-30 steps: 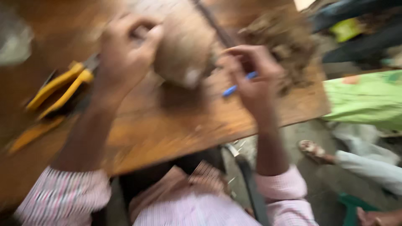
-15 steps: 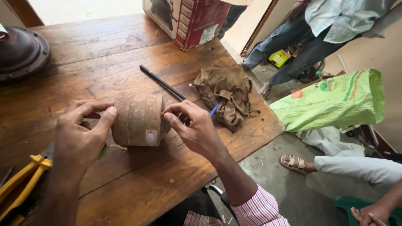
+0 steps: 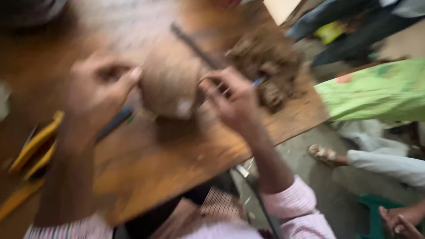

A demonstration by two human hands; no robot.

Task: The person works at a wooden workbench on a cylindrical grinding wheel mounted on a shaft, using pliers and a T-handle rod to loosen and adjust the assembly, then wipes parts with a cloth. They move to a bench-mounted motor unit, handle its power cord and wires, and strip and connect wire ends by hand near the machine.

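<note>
The picture is badly blurred by motion. A brown, drum-shaped roll [image 3: 170, 86] lies on its side on the wooden table [image 3: 168, 168]. My left hand [image 3: 99, 86] rests against the roll's left end, fingers curled on it. My right hand [image 3: 230, 99] is at the roll's right end and pinches a blue pen [image 3: 257, 81] whose tip sticks out to the right. Both arms wear pink striped sleeves.
A crumpled brown rag [image 3: 270, 66] lies right of the roll, a dark rod [image 3: 195, 44] behind it. Yellow-handled pliers [image 3: 35, 146] sit at the table's left. Off the table's right edge: a green sack [image 3: 376, 90], a sandalled foot [image 3: 325, 155] and other people's legs.
The camera has swung and the view has blurred. Both hands stay at the ends of the roll, and the right hand still holds the blue pen.
</note>
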